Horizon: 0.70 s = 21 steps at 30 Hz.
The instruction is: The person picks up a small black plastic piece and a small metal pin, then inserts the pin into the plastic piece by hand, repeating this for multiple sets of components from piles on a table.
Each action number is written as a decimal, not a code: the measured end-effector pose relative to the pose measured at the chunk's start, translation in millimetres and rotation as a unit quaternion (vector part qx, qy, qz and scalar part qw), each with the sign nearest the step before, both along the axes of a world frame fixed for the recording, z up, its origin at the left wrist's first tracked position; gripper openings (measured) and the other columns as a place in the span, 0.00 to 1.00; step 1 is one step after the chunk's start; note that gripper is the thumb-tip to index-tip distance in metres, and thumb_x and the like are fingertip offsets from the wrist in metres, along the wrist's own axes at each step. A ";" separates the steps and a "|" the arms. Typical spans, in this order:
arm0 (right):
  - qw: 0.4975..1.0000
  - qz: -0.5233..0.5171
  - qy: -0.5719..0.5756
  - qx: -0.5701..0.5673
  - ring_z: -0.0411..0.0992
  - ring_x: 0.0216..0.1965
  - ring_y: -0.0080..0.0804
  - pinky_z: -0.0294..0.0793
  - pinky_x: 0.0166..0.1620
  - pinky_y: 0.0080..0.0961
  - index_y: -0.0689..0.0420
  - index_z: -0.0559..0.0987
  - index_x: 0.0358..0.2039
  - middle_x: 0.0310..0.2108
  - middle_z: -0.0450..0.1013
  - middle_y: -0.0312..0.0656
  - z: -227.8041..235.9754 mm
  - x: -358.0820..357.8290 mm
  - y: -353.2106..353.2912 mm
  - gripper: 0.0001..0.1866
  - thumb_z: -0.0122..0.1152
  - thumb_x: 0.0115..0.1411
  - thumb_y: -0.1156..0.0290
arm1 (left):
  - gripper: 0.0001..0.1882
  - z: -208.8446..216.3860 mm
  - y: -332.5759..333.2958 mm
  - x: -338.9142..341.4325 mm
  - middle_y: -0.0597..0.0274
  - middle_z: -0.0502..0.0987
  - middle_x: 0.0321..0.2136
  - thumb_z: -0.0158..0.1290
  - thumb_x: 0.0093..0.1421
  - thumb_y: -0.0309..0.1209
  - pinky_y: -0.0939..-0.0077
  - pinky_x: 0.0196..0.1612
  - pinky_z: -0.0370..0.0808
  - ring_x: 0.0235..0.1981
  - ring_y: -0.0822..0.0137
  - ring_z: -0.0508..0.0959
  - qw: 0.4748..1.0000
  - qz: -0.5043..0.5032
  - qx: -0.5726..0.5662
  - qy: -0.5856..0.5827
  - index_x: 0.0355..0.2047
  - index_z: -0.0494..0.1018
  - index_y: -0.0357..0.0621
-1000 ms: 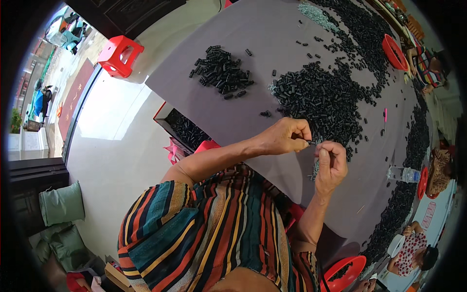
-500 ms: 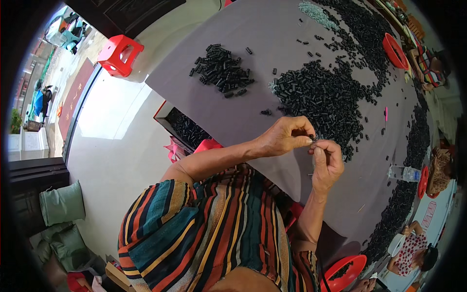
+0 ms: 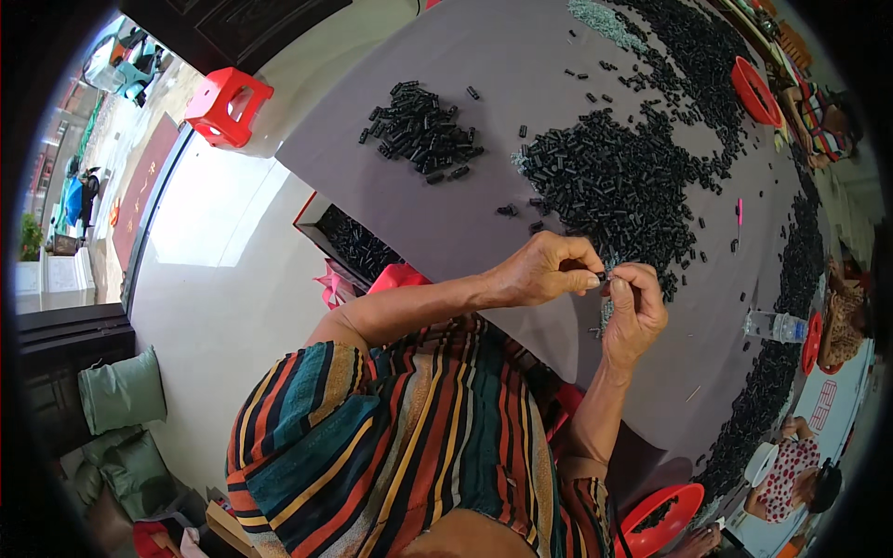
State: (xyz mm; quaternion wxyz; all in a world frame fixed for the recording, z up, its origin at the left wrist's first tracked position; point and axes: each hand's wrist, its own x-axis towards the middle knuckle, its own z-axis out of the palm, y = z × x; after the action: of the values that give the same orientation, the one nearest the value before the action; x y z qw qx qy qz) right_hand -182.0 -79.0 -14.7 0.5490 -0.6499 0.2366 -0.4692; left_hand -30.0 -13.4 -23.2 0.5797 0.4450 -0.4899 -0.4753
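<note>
Over the near part of the cloth-covered table (image 3: 521,321), my two hands meet with their fingertips almost touching. My left hand (image 3: 551,270) is closed in a pinch of thumb and forefinger. My right hand (image 3: 636,314) pinches from the other side, its thumb raised. Something tiny and dark sits between the fingertips, too small and covered to make out. Just beyond lies a large pile of short black cylindrical parts (image 3: 605,177). Small grey-green pieces (image 3: 607,312) show on the cloth beside my right hand.
A smaller heap of black parts (image 3: 423,130) lies far left, with grey-green pieces (image 3: 605,23) at the far edge. On the right are a pink pen-like stick (image 3: 740,212), a clear bottle (image 3: 774,326) and red basins (image 3: 662,521). Other people sit along the right side. A red stool (image 3: 228,107) stands left.
Both hands have shifted slightly nearer me and to the right, still pinching close together. The dark bit between the fingertips shows less. More grey-green pieces are uncovered beside my right hand.
</note>
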 end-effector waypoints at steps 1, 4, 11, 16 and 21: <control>0.999 0.003 0.029 -0.030 0.65 0.28 0.20 0.65 0.30 0.15 0.64 0.75 0.30 0.30 0.68 0.39 0.2 -0.4 -0.8 0.04 0.58 0.53 0.79 | 0.08 -1.4 0.4 0.2 0.65 0.74 0.24 0.53 0.56 0.28 0.83 0.31 0.71 0.26 0.77 0.73 1.000 -0.017 0.013 -0.004 0.34 0.71 0.35; 0.990 -0.004 0.106 -0.091 0.66 0.28 0.22 0.65 0.31 0.16 0.64 0.76 0.31 0.29 0.69 0.38 5.7 -1.7 0.0 0.04 0.58 0.52 0.79 | 0.08 -5.4 -0.4 1.3 0.65 0.74 0.25 0.53 0.56 0.27 0.83 0.31 0.71 0.26 0.77 0.74 0.999 -0.023 0.030 0.002 0.34 0.71 0.34; 0.942 -0.044 0.192 -0.271 0.67 0.28 0.24 0.66 0.31 0.16 0.62 0.77 0.33 0.28 0.70 0.39 16.9 6.1 6.0 0.06 0.55 0.53 0.80 | 0.06 -2.6 -4.0 7.1 0.66 0.73 0.21 0.53 0.54 0.26 0.82 0.27 0.69 0.22 0.77 0.73 0.996 0.000 0.033 0.080 0.30 0.72 0.35; 0.973 -0.092 0.179 -0.112 0.67 0.27 0.23 0.65 0.30 0.17 0.63 0.76 0.34 0.28 0.69 0.38 3.2 -7.6 -12.3 0.07 0.53 0.54 0.82 | 0.05 21.2 0.6 31.4 0.66 0.73 0.23 0.54 0.54 0.25 0.83 0.31 0.71 0.25 0.77 0.73 0.991 0.029 0.019 0.132 0.30 0.72 0.36; 0.944 -0.094 0.295 -0.115 0.67 0.26 0.25 0.66 0.29 0.19 0.63 0.75 0.32 0.28 0.69 0.40 -6.2 -2.8 -14.4 0.05 0.53 0.54 0.82 | 0.05 35.8 4.6 54.6 0.64 0.73 0.23 0.53 0.55 0.25 0.81 0.31 0.72 0.25 0.75 0.74 0.979 0.127 -0.038 0.156 0.30 0.72 0.36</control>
State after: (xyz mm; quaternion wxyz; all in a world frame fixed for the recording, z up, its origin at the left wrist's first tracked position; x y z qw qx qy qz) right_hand -184.8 -93.4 -21.0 0.3298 -0.7928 0.3920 -0.3301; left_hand 24.6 -8.7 12.6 0.7210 0.4013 -0.3505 -0.4429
